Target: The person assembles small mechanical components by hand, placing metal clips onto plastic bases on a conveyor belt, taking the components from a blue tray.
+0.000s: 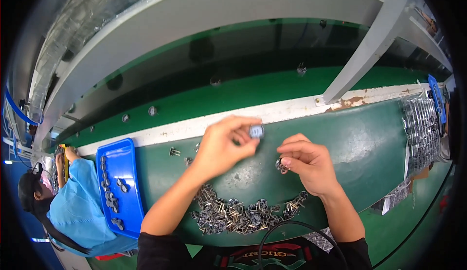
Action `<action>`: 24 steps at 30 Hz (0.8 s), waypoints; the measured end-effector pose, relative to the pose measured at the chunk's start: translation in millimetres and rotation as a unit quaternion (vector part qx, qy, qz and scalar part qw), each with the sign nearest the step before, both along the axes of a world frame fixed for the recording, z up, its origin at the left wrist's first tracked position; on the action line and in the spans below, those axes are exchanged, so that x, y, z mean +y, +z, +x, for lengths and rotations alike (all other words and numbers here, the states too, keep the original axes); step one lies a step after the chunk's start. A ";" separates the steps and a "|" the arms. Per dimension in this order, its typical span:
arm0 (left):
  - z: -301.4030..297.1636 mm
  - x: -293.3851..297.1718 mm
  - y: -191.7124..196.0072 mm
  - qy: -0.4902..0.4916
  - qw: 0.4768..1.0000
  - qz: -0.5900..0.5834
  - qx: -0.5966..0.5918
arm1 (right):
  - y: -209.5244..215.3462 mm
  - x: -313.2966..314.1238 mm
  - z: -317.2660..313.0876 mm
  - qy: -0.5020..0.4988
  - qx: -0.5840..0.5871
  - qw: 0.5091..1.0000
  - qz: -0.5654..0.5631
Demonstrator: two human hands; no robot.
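One round, grey-faced part [256, 132] sat in the head view at the fingertips of the left hand [224, 146], its grip narrowed on that piece above the green desk [360, 141]. The right hand [311, 165] had its grip closed on a small dark part [281, 166], thumb against fingers, also above the desk. Below and between the forearms lay a pile of pinned parts [253, 217]. At left, a blue tray [120, 159] held dark pieces [112, 203]; beyond it was a co-worker in a light-blue top [78, 187].
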State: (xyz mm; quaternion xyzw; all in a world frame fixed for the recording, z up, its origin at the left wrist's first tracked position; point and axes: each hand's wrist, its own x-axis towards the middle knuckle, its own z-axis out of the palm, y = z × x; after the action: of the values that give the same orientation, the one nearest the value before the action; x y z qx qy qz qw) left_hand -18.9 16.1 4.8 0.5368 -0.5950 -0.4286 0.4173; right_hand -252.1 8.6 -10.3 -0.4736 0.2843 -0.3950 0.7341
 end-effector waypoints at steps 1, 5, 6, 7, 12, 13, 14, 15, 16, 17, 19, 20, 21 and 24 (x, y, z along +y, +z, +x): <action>-2.4 17.2 1.6 -0.003 0.999 0.027 0.032 | 2.9 1.7 0.9 0.006 0.002 1.000 0.007; -8.9 65.3 0.1 -0.005 0.993 0.080 0.089 | 0.4 7.6 5.7 0.062 -0.086 0.988 0.116; -10.4 72.4 1.2 0.002 0.992 0.083 0.094 | -1.2 9.1 6.5 0.080 -0.113 0.980 0.143; -12.2 78.7 1.4 0.009 0.992 0.093 0.088 | -3.1 11.3 8.2 0.086 -0.107 0.979 0.148; -14.5 89.8 -3.7 0.023 0.991 0.096 0.092 | -3.9 23.5 18.7 0.088 -0.052 0.992 0.073; -13.8 89.8 -5.2 0.026 0.990 0.097 0.096 | -5.2 24.4 18.5 0.091 -0.048 0.992 0.075; -13.3 89.3 -6.9 0.026 0.990 0.096 0.101 | -6.6 25.0 17.7 0.084 -0.010 0.996 0.000; -12.6 89.2 -7.6 0.027 0.990 0.095 0.104 | -7.2 24.9 17.8 0.078 0.027 0.994 -0.075; -12.2 89.2 -8.2 0.030 0.989 0.096 0.107 | -4.3 25.2 18.5 0.082 0.029 0.993 -0.074; -11.9 89.3 -8.8 0.026 0.991 0.087 0.100 | 1.3 25.9 19.6 0.068 0.062 0.990 -0.103; -12.8 89.6 -10.5 0.022 0.992 0.080 0.094 | 3.0 26.5 21.4 0.055 0.096 0.985 -0.131; -13.9 89.6 -11.4 0.022 0.993 0.067 0.091 | 0.8 25.6 22.5 0.020 0.129 0.970 -0.204; -14.8 89.4 -12.6 0.020 0.995 0.053 0.087 | -0.6 25.0 23.3 -0.017 0.161 0.948 -0.276; -15.6 89.7 -10.4 0.018 0.993 0.065 0.095 | 4.7 25.9 27.3 -0.047 0.226 0.903 -0.362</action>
State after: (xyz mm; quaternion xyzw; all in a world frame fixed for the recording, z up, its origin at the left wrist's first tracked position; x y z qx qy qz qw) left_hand -34.6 105.8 -5.6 0.5302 -0.5137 -0.5082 0.4436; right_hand -224.8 34.4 -5.6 -0.7694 0.3021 -0.3867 0.4090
